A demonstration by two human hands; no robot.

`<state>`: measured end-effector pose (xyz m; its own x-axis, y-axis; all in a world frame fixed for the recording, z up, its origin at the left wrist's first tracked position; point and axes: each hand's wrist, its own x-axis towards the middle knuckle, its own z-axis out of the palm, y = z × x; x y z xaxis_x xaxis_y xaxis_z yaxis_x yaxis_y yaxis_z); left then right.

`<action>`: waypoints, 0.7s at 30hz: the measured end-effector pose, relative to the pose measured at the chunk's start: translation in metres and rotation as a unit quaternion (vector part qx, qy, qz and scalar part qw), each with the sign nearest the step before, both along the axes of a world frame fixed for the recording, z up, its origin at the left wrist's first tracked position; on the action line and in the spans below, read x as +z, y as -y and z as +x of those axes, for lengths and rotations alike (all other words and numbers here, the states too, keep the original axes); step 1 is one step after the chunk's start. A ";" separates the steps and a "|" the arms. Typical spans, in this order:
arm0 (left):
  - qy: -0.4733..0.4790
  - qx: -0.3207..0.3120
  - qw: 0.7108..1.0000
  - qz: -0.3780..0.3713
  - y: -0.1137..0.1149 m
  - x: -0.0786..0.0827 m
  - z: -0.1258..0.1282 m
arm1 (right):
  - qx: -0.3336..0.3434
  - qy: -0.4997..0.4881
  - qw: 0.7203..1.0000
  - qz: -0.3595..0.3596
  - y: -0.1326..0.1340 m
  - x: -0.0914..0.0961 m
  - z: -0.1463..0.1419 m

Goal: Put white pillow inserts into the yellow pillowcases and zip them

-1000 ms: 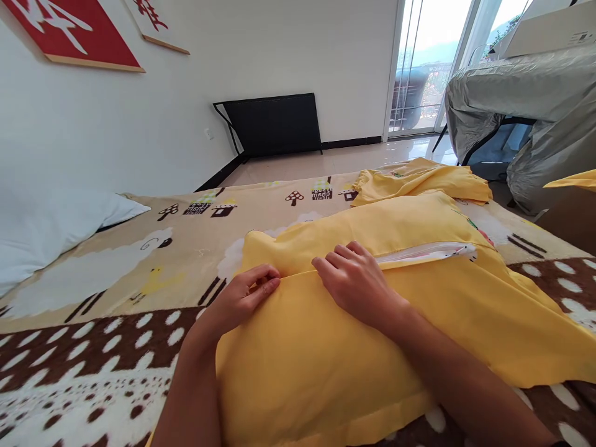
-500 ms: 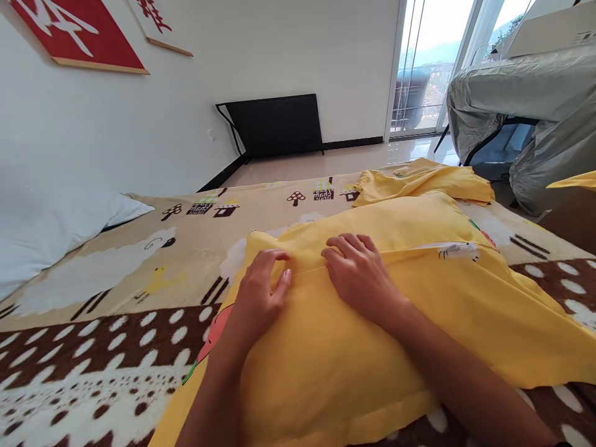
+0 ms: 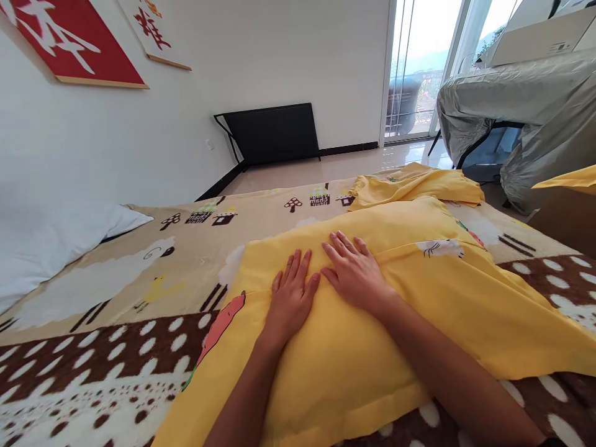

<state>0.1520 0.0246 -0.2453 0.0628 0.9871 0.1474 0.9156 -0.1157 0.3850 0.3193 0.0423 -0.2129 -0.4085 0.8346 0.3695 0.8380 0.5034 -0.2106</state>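
A yellow pillowcase (image 3: 344,366) with a plump filling lies on the bed before me, a seam crossing its upper part. My left hand (image 3: 293,295) rests flat on it near the seam, fingers stretched out. Just to the right, my right hand (image 3: 354,270) also lies on the cloth, palm down with fingers spread. The two thumbs almost meet. A red printed shape (image 3: 223,326) shows at the case's left side, and a white printed figure (image 3: 442,248) at its right. The right end of the case lies flatter and spreads outward.
A patterned blanket (image 3: 116,366) covers the bed. More yellow cloth (image 3: 414,183) lies crumpled beyond the pillowcase. A white pillow (image 3: 60,230) is at the left. Beyond the bed, a black folded panel (image 3: 274,133) leans on the wall, and silver sheeting (image 3: 507,93) drapes furniture at the right.
Both hands have gone from curled fingers at the seam to flat, outstretched fingers on the pillowcase. My left hand has moved right, closer to my right hand. The cloth's upper left edge looks smoother.
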 end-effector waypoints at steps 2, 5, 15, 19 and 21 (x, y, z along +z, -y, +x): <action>0.001 0.017 1.000 -0.004 -0.002 -0.002 -0.003 | -0.004 -0.004 1.000 -0.010 -0.003 -0.001 0.003; 0.006 0.046 0.999 -0.015 -0.005 -0.005 -0.011 | -0.009 -0.008 1.000 -0.028 -0.008 -0.002 0.010; 0.029 0.105 0.993 -0.050 -0.009 -0.010 -0.031 | -0.033 -0.007 0.999 0.010 -0.020 -0.009 0.062; 0.039 0.101 0.993 -0.045 -0.009 -0.011 -0.032 | -0.051 0.003 0.998 0.049 -0.025 -0.017 0.087; 0.043 0.097 0.994 -0.039 -0.008 -0.011 -0.032 | -0.053 0.011 0.996 0.066 -0.028 -0.021 0.099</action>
<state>0.1199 0.0328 -0.2560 -0.1398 0.9879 0.0672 0.8811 0.0932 0.4636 0.4186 0.0706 -0.2336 -0.3296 0.8186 0.4704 0.8915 0.4338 -0.1303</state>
